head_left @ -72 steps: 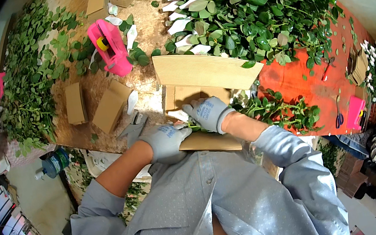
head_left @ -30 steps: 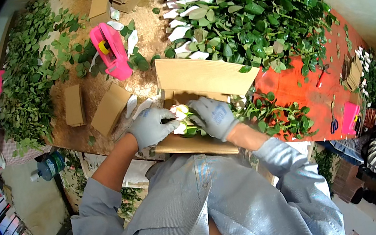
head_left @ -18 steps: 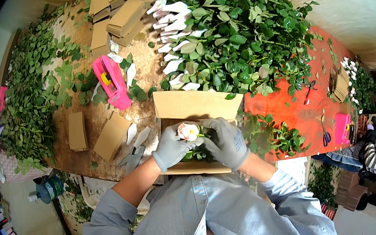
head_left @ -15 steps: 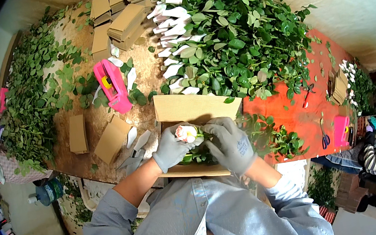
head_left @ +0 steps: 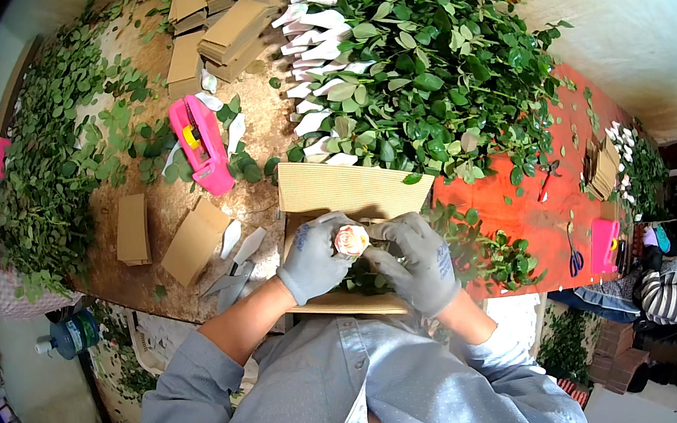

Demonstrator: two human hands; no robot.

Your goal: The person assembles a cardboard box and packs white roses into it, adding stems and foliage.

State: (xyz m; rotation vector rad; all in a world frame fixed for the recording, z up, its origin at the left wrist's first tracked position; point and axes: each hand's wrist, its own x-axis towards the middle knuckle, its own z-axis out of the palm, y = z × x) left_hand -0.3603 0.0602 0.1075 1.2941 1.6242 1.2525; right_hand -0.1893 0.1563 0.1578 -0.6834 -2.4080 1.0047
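Both hands wear grey gloves and meet over a sheet of ribbed cardboard (head_left: pixel 353 191) lying on the bench (head_left: pixel 176 213); the left hand (head_left: pixel 311 260) is closed around a pale pink rose (head_left: pixel 351 240), its fingers curled under the bloom so the flower faces up; the right hand (head_left: pixel 419 259) sits just beside the bloom with its fingers bent toward it, touching the rose at the stem side; whether it truly grips the stem I cannot tell, since green leaves hide that part. The rose is held just above the near half of the cardboard, between the two hands.

Beyond the cardboard lies a big heap of leafy stems (head_left: pixel 431 68), with a row of white paper sleeves (head_left: pixel 311 53) along its left edge; to the left of the cardboard a pink tape dispenser (head_left: pixel 200 143) lies on the bench, and nearer the person are two small brown boxes (head_left: pixel 171 236); stacks of flat brown cartons (head_left: pixel 227 14) sit at the far end; loose green leaves (head_left: pixel 51 172) cover the bench's left side. To the right the surface is orange (head_left: pixel 538 212), with scissors (head_left: pixel 573 247) and a pink tool (head_left: pixel 605 244) on it; a person in a striped top (head_left: pixel 671 298) sits at the far right, well apart from the hands.
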